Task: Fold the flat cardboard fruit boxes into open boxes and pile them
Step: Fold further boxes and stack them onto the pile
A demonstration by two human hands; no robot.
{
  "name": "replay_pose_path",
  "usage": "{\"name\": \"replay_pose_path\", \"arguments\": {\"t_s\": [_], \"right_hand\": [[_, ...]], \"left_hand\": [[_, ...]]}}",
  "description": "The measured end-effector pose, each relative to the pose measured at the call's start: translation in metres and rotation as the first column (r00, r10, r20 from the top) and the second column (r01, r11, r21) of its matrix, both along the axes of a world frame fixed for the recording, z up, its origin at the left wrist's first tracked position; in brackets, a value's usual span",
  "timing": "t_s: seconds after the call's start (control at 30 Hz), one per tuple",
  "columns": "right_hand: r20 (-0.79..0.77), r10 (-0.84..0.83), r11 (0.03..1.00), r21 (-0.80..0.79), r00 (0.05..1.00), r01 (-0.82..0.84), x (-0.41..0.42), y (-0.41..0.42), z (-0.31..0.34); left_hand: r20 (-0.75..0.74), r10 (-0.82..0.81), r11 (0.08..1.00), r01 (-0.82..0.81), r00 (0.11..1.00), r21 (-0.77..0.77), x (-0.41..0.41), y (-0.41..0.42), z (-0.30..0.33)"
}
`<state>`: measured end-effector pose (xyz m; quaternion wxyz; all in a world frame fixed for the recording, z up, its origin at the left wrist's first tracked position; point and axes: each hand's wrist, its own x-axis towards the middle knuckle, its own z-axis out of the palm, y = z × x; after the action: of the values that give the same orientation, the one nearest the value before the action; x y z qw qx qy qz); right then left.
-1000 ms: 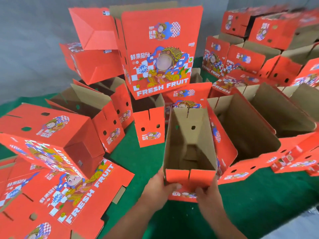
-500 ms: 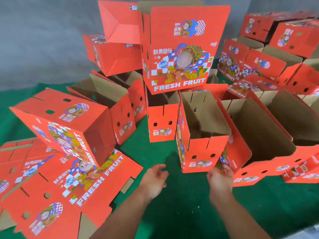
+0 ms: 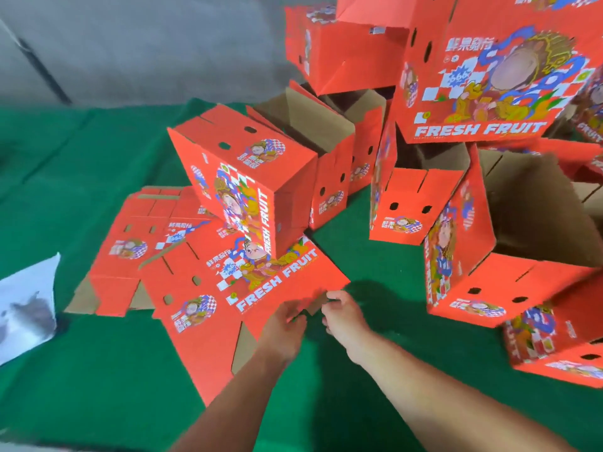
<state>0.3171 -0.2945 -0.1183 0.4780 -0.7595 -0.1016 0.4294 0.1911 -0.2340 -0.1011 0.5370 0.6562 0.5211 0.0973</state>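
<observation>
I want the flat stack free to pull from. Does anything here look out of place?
Yes. A folded box sits tilted on one corner on top of the flat boxes, pinning the sheet that both hands, left hand and right hand, reach for. A loose printed paper also lies on the green cloth.

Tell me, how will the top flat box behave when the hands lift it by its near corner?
The flat box probably sags and bends at its creases and slots. The tilted folded box rests on it, so it may tip. Both hands meet at one corner.
</observation>
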Motion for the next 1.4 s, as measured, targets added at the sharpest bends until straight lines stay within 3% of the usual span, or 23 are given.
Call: {"name": "replay_pose_path", "arguments": {"t_s": [0.07,0.13,0.2,0.3,0.37,0.47,0.63,0.8,0.97,1.03,1.17,1.3,1.4], "right_hand": [[0.106,0.134,0.989,-0.085,0.985,-0.125,0.002,0.010,-0.006],[0.160,0.201,0.974,-0.139,0.966,-0.180,0.011,0.020,-0.012],[0.207,0.180,0.976,-0.163,0.962,-0.148,0.023,0.030,-0.018],[0.169,0.098,0.984,-0.165,0.981,-0.070,0.042,0.047,-0.029],[0.089,0.089,0.976,-0.208,0.992,-0.069,0.049,0.053,-0.031],[0.111,0.157,0.947,-0.298,0.981,-0.118,0.050,0.065,-0.031],[0.193,0.187,0.916,-0.389,0.963,-0.099,0.035,0.064,-0.031],[0.321,0.027,0.971,-0.235,0.947,0.052,0.006,0.065,-0.017],[0.324,-0.100,0.991,-0.052,0.941,0.123,-0.016,0.089,0.017],[0.323,-0.160,0.987,0.033,0.933,0.158,-0.027,0.097,0.028],[0.335,-0.239,0.971,0.110,0.911,0.214,-0.052,0.096,0.039],[0.410,-0.248,0.968,0.066,0.878,0.243,-0.062,0.074,0.049],[0.496,-0.165,0.978,-0.032,0.853,0.208,-0.058,0.048,0.058]], "left_hand": [[-0.003,0.076,0.997,-0.076,0.997,-0.031,-0.023,0.012,-0.001],[-0.109,0.115,0.993,-0.113,0.987,0.017,-0.046,0.027,-0.005],[-0.280,0.181,0.981,-0.153,0.943,0.118,-0.066,0.041,-0.011],[-0.397,0.375,0.924,-0.370,0.838,0.094,-0.091,0.050,-0.014],[-0.377,0.478,0.862,-0.505,0.793,0.029,-0.111,0.055,-0.018],[-0.214,0.516,0.834,-0.543,0.830,-0.099,-0.139,0.065,-0.028],[-0.259,0.534,0.803,-0.579,0.805,-0.143,-0.166,0.095,-0.017],[-0.212,0.526,0.790,-0.566,0.823,-0.235,-0.170,0.127,0.001],[-0.174,0.550,0.795,-0.576,0.817,-0.192,-0.163,0.149,0.019],[-0.015,0.543,0.797,-0.521,0.840,-0.305,-0.159,0.156,0.021],[0.314,0.365,0.812,-0.135,0.877,-0.568,-0.154,0.154,0.030],[0.364,0.363,0.741,-0.028,0.858,-0.671,-0.151,0.147,0.025],[0.392,0.295,0.712,0.073,0.871,-0.698,-0.143,0.140,0.027]]}}
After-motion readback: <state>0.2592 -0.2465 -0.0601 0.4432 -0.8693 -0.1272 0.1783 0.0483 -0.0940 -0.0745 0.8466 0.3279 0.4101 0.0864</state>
